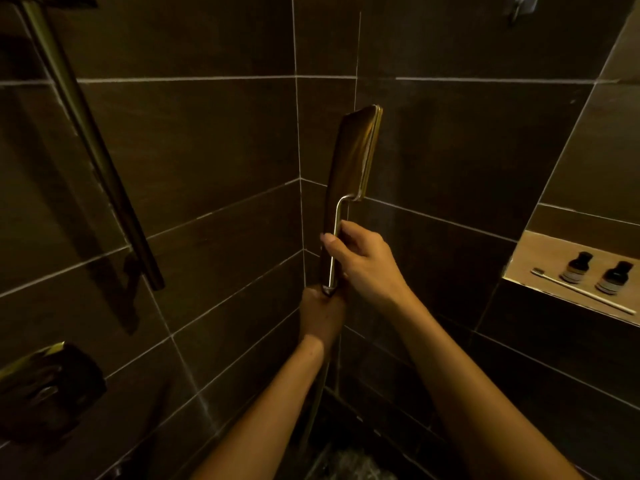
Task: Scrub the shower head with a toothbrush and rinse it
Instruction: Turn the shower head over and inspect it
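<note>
A flat, rectangular brass shower head (355,150) stands upright in the corner of the dark tiled shower, its face turned to the right. My right hand (363,261) wraps around its slim handle in the middle. Just below, my left hand (322,313) grips the bottom end of the handle, where the hose (317,407) drops toward the floor. A white toothbrush (581,291) lies on the shelf of a wall niche at the right, away from both hands.
Two small dark bottles (576,268) (613,277) stand in the niche (526,268) behind the toothbrush. A brass riser rail (90,140) slants down the left wall. A mixer valve (48,382) sticks out at lower left. Water glistens on the floor (349,465).
</note>
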`<state>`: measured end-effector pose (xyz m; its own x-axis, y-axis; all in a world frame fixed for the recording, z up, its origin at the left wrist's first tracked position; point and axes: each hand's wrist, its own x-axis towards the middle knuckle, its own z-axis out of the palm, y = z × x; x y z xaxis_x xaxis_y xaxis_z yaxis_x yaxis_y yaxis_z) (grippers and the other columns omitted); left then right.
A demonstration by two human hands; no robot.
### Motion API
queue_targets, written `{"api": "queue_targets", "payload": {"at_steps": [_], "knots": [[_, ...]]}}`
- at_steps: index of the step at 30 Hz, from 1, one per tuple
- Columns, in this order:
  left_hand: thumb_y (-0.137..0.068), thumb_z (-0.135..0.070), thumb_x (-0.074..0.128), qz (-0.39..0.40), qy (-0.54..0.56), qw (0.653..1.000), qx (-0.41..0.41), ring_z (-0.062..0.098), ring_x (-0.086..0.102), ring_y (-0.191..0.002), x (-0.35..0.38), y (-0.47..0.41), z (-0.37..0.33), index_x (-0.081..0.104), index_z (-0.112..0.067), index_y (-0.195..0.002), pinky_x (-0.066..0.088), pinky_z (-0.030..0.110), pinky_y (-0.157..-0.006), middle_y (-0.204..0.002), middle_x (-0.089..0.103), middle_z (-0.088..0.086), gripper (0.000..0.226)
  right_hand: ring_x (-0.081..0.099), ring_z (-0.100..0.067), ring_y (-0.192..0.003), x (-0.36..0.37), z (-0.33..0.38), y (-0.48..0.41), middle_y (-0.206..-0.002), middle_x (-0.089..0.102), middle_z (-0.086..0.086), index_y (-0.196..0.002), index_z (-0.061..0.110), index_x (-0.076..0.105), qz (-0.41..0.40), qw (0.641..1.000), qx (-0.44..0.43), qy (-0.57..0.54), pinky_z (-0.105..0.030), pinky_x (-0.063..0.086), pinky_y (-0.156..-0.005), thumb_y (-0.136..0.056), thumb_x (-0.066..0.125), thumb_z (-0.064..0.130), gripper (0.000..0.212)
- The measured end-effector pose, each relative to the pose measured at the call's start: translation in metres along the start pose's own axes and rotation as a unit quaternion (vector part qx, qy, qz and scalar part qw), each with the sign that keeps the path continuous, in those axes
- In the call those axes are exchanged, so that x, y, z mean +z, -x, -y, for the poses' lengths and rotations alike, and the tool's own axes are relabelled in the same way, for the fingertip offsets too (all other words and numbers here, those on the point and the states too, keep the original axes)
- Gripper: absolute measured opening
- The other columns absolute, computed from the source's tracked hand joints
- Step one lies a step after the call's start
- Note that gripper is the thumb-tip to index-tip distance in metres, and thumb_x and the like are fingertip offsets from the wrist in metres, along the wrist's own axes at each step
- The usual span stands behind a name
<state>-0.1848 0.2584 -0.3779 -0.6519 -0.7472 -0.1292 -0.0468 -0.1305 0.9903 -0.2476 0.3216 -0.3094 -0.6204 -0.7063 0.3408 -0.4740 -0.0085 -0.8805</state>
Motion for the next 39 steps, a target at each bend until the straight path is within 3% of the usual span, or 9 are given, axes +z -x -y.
{"api": "queue_targets", "payload": {"at_steps": [3,8,15,20,23,26,30,36,39], "knots": [[-0.093,-0.018,0.063,0.008,-0.012,1.0,0.003,0.014,0.048,-0.052,-0.001,-0.002,0.002,0.054,-0.018,-0.074,0.039,0.029,-0.056,-0.062,0.054,0.001,0.021,0.072,-0.007,-0.086,0.0,-0.005,0.0,-0.092,0.073,0.003,-0.103,0.02,0.07,-0.067,0.997,-0.016,0.044,-0.032,0.062,-0.075,-0.096,0.068,0.035,0.017],[-0.093,-0.026,0.064,0.019,-0.02,1.0,0.002,0.011,0.044,-0.045,0.003,0.0,0.002,0.062,-0.015,-0.081,0.034,0.025,-0.046,-0.058,0.051,-0.002,0.016,0.072,-0.019,-0.105,-0.008,-0.008,-0.004,-0.109,0.075,-0.005,-0.121,0.019,0.065,-0.014,0.992,0.044,-0.116,-0.043,0.059,-0.091,-0.098,0.064,0.021,0.023],[-0.091,-0.022,0.064,0.012,-0.046,0.999,0.025,0.017,0.045,-0.047,0.008,0.0,0.006,0.059,-0.016,-0.062,0.037,0.034,-0.057,-0.053,0.051,0.001,0.03,0.067,-0.001,-0.067,-0.003,-0.002,0.004,-0.076,0.069,0.009,-0.097,0.019,0.07,-0.173,0.973,-0.019,0.153,-0.011,0.051,-0.056,-0.075,0.087,0.043,0.037],[-0.084,-0.015,0.066,0.002,-0.047,0.998,0.043,0.015,0.048,-0.042,0.016,-0.001,0.017,0.059,-0.015,-0.051,0.038,0.032,-0.052,-0.042,0.051,-0.005,0.034,0.072,-0.013,-0.073,-0.002,0.001,0.002,-0.084,0.074,-0.002,-0.099,0.014,0.067,-0.126,0.984,0.04,0.12,-0.023,0.058,-0.059,-0.084,0.08,0.025,0.022],[-0.089,-0.006,0.065,0.038,-0.036,0.998,0.026,0.005,0.051,-0.043,0.02,0.005,0.02,0.061,-0.013,-0.069,0.039,0.024,-0.051,-0.052,0.055,-0.005,0.022,0.073,-0.019,-0.088,-0.004,0.008,0.003,-0.105,0.073,-0.005,-0.116,0.016,0.057,-0.042,0.997,0.059,0.03,-0.019,0.057,-0.06,-0.092,0.069,0.012,0.027],[-0.089,-0.011,0.068,0.014,-0.043,0.998,0.051,0.008,0.061,-0.056,0.021,0.006,0.022,0.063,-0.016,-0.073,0.045,0.022,-0.055,-0.063,0.063,-0.003,0.018,0.069,-0.017,-0.079,-0.003,0.009,0.004,-0.096,0.067,0.0,-0.123,0.016,0.049,-0.062,0.995,0.038,0.064,-0.018,0.053,-0.057,-0.093,0.07,0.021,0.036],[-0.089,-0.018,0.07,-0.012,-0.054,0.995,0.08,0.014,0.064,-0.062,0.017,0.001,0.018,0.068,-0.009,-0.078,0.046,0.021,-0.056,-0.07,0.067,0.002,0.014,0.066,-0.004,-0.075,-0.001,0.005,0.005,-0.084,0.065,0.01,-0.108,0.018,0.062,-0.187,0.968,-0.007,0.169,-0.02,0.056,-0.065,-0.087,0.077,0.038,0.032],[-0.09,-0.019,0.065,0.001,-0.014,1.0,0.026,0.012,0.051,-0.047,0.02,0.002,0.02,0.064,-0.016,-0.068,0.039,0.029,-0.053,-0.052,0.055,-0.005,0.022,0.065,-0.014,-0.113,-0.016,0.005,0.002,-0.12,0.067,-0.002,-0.113,0.04,0.059,0.062,0.998,0.018,-0.025,-0.034,0.055,-0.097,-0.1,0.059,0.019,0.024],[-0.09,-0.022,0.067,-0.009,0.001,1.0,0.01,0.018,0.058,-0.059,0.017,-0.002,0.02,0.067,-0.009,-0.086,0.043,0.03,-0.056,-0.067,0.063,0.004,0.014,0.064,-0.012,-0.116,-0.009,-0.004,0.0,-0.12,0.067,0.006,-0.121,0.038,0.065,0.005,1.0,0.006,-0.001,-0.044,0.053,-0.102,-0.096,0.064,0.036,0.025]]}}
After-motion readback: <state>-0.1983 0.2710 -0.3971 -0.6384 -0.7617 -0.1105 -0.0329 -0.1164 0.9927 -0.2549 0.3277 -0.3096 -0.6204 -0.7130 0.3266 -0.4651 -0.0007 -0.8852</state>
